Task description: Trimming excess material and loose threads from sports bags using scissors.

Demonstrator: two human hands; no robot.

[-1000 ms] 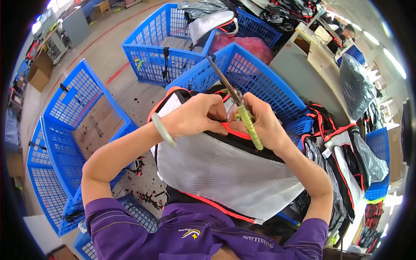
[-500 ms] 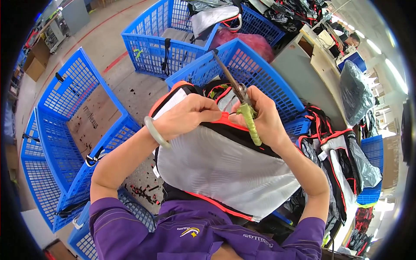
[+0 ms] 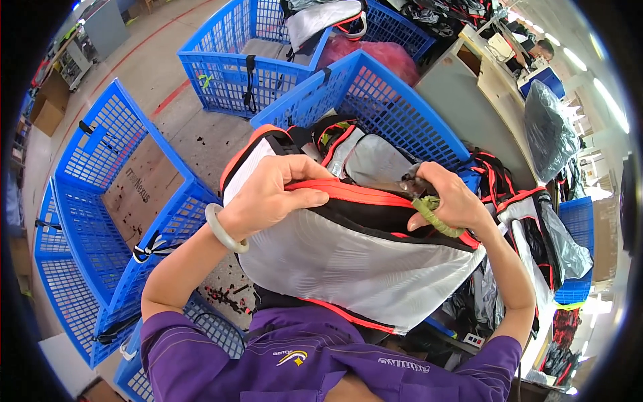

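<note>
A grey-white bag (image 3: 348, 258) with black and bright orange-red edging lies across my lap. My left hand (image 3: 271, 191) is closed, pinching the orange-red zipper edge (image 3: 362, 193) between thumb and fingers. A pale bangle (image 3: 224, 231) circles that wrist. In my right hand (image 3: 452, 201) is a pair of scissors (image 3: 439, 218), its handle wrapped in yellow-green tape. The fingers are curled round it, just above the bag's edge on the right. Its blades point left along the far side of the edge and are mostly hard to make out.
Beyond the bag stands a blue plastic basket (image 3: 402, 110) holding similar bags (image 3: 378, 159). Another blue basket (image 3: 221, 77) is behind it, and more (image 3: 100, 208) stand at left. Bags (image 3: 529, 231) are piled at right near a grey-sided table (image 3: 462, 100). Scraps (image 3: 228, 298) litter the floor.
My right hand has moved right and slightly down, away from my left hand. The scissors have swung from pointing up to lying low. A longer stretch of orange-red edge shows between my hands.
</note>
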